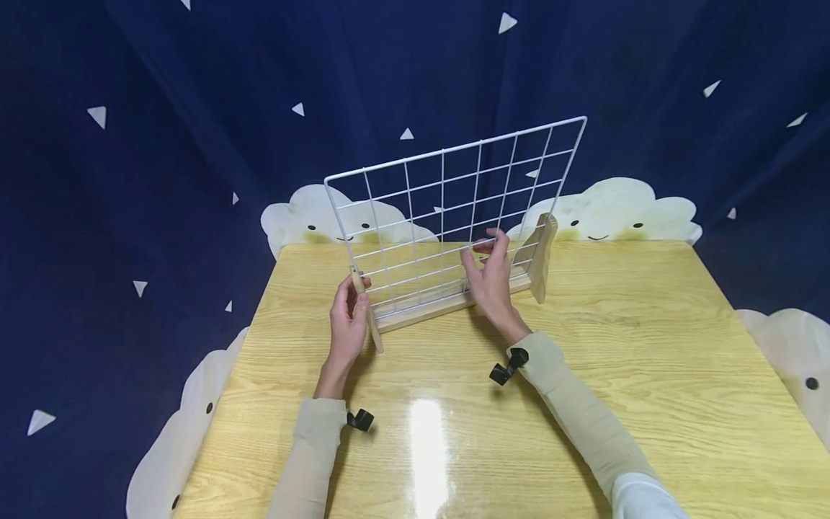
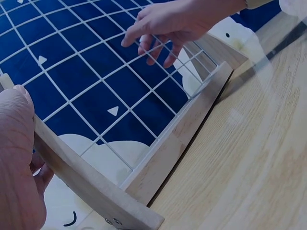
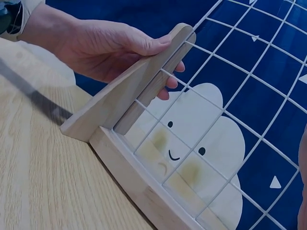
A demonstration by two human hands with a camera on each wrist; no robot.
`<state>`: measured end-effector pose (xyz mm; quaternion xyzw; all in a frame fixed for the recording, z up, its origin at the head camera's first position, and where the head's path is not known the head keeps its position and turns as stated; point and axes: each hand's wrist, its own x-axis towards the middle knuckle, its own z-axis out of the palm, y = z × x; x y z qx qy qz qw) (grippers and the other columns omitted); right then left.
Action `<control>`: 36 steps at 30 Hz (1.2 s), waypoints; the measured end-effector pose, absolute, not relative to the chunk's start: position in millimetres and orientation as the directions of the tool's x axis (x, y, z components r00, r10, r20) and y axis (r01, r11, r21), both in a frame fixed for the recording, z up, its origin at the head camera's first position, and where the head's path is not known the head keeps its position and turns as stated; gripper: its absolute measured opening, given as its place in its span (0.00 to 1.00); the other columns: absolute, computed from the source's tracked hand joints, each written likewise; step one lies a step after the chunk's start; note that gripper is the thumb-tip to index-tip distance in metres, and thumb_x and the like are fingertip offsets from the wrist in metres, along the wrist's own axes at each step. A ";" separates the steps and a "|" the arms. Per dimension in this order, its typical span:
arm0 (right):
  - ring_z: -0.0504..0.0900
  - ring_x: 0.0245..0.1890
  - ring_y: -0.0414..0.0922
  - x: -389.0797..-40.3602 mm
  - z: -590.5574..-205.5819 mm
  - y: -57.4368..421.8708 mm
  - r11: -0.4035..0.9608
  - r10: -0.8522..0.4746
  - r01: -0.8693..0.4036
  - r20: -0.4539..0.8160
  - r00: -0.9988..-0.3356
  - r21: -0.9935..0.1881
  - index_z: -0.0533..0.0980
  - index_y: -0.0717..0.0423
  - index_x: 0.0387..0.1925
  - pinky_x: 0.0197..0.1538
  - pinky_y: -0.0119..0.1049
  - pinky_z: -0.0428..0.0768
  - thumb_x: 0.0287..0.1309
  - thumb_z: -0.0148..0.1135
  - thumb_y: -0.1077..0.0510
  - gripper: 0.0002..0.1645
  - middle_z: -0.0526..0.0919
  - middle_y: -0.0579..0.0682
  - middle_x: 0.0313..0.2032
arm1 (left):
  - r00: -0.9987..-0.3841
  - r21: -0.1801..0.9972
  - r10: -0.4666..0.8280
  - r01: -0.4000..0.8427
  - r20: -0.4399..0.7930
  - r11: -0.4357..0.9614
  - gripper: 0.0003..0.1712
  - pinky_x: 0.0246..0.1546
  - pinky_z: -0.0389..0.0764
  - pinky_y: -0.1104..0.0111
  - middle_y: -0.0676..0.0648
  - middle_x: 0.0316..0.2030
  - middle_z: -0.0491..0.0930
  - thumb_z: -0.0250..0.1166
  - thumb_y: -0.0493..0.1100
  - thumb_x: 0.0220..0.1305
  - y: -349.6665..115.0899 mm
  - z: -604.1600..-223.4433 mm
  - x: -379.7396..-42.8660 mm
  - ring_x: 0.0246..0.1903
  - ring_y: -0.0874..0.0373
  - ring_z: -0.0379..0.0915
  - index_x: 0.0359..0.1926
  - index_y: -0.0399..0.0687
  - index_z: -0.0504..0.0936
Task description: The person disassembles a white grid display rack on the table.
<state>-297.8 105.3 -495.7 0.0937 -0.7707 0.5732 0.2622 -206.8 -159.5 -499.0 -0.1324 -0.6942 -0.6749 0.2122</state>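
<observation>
A white wire grid (image 1: 443, 151) leans back in a wooden stand, its lower edge along a crossbar (image 1: 421, 315) between two wooden side pieces. My left hand (image 1: 347, 323) holds the left side piece (image 1: 375, 333) near its top. In the right wrist view, the thumb lies on that piece's near face, with fingertips showing past its far edge. My right hand (image 1: 491, 281) is at the lower right of the grid, thumb and fingers spread apart and loosely bent. In the left wrist view, its fingers overlap the wires. The right side piece (image 1: 543, 259) stands just beyond it.
The stand rests toward the back of a light wood-grain table (image 1: 648, 360). Behind hangs a dark blue curtain (image 1: 415, 65) with white triangles. White cloud-shaped panels (image 1: 622, 198) with drawn faces line the table's edges.
</observation>
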 end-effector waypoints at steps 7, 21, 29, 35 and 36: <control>0.83 0.47 0.56 -298.1 -491.6 104.0 0.332 0.183 -0.431 0.506 -0.843 -0.839 0.63 0.62 0.62 0.44 0.49 0.80 0.68 0.65 0.54 0.30 0.81 0.59 0.44 | -0.874 0.880 -0.102 0.472 0.475 0.049 0.23 0.71 0.70 0.62 0.29 0.57 0.76 0.51 0.25 0.77 -159.5 -498.3 -206.9 0.60 0.58 0.73 0.69 0.20 0.65; 0.82 0.43 0.54 -294.8 -489.6 107.9 0.373 0.169 -0.406 0.491 -0.855 -0.835 0.63 0.61 0.61 0.42 0.43 0.76 0.68 0.66 0.50 0.31 0.82 0.58 0.42 | -0.877 0.882 -0.094 0.466 0.472 0.073 0.23 0.70 0.71 0.66 0.28 0.58 0.76 0.51 0.26 0.78 -160.1 -499.5 -205.9 0.62 0.38 0.72 0.69 0.22 0.65; 0.81 0.40 0.52 -297.8 -481.7 108.1 0.369 0.168 -0.448 0.532 -0.830 -0.814 0.64 0.62 0.61 0.41 0.41 0.75 0.69 0.67 0.50 0.31 0.83 0.58 0.40 | -0.878 0.883 -0.097 0.464 0.469 0.074 0.23 0.70 0.72 0.64 0.27 0.58 0.75 0.52 0.29 0.79 -159.8 -497.9 -205.3 0.62 0.34 0.71 0.69 0.22 0.65; 0.79 0.37 0.49 -298.1 -474.7 110.3 0.359 0.167 -0.458 0.539 -0.826 -0.813 0.64 0.61 0.60 0.38 0.36 0.73 0.69 0.67 0.49 0.31 0.84 0.57 0.39 | -0.870 0.875 -0.099 0.478 0.484 0.074 0.23 0.68 0.73 0.67 0.25 0.58 0.75 0.52 0.27 0.78 -158.6 -496.7 -204.6 0.63 0.27 0.70 0.69 0.22 0.65; 0.79 0.37 0.49 -297.9 -474.6 110.6 0.359 0.166 -0.457 0.538 -0.827 -0.814 0.64 0.61 0.60 0.38 0.37 0.73 0.69 0.67 0.50 0.31 0.84 0.57 0.39 | -0.868 0.873 -0.099 0.482 0.487 0.075 0.23 0.67 0.73 0.68 0.25 0.58 0.75 0.52 0.26 0.78 -158.3 -496.5 -204.6 0.63 0.27 0.70 0.69 0.21 0.65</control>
